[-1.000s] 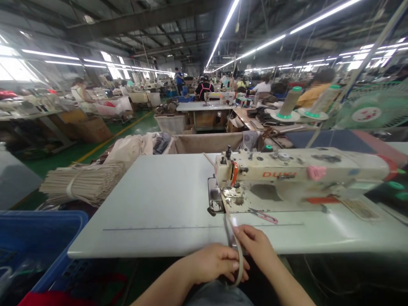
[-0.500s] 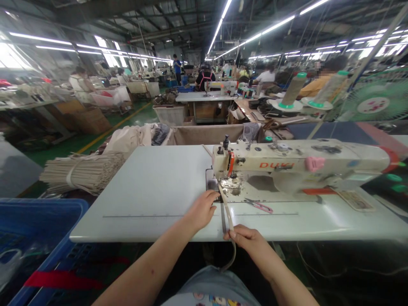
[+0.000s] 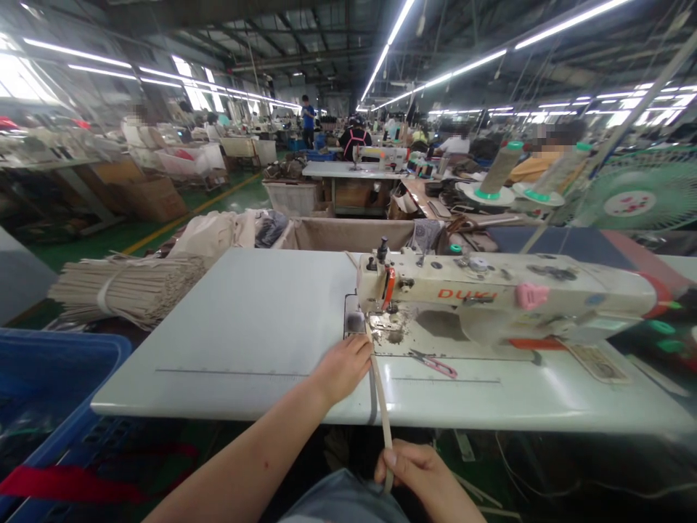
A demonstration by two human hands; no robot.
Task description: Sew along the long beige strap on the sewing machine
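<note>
A long, narrow beige fabric strip (image 3: 383,405) runs from under the presser foot of a white sewing machine (image 3: 506,287), over the table's front edge. My right hand (image 3: 414,468) pinches the strip between thumb and fingers, below the table edge. Beside the needle plate, my left hand (image 3: 344,367) lies low on the table, fingers bent and pressed together against the strip; the fingertips' underside is hidden. Pink-handled thread snips (image 3: 435,365) rest on the table right of the strip.
A bundle of beige strips (image 3: 125,287) lies left of the table (image 3: 234,319). Blue plastic crates (image 3: 59,363) stand at the near left. Thread cones (image 3: 498,171) and a green fan (image 3: 632,200) are at the right. A fabric-lined bin (image 3: 348,234) sits behind. Several people work farther back.
My right hand has moved down towards my body, drawing the strip straight and taut. My left hand has come closer against the strip, its fingers flatter. The view has shifted slightly.
</note>
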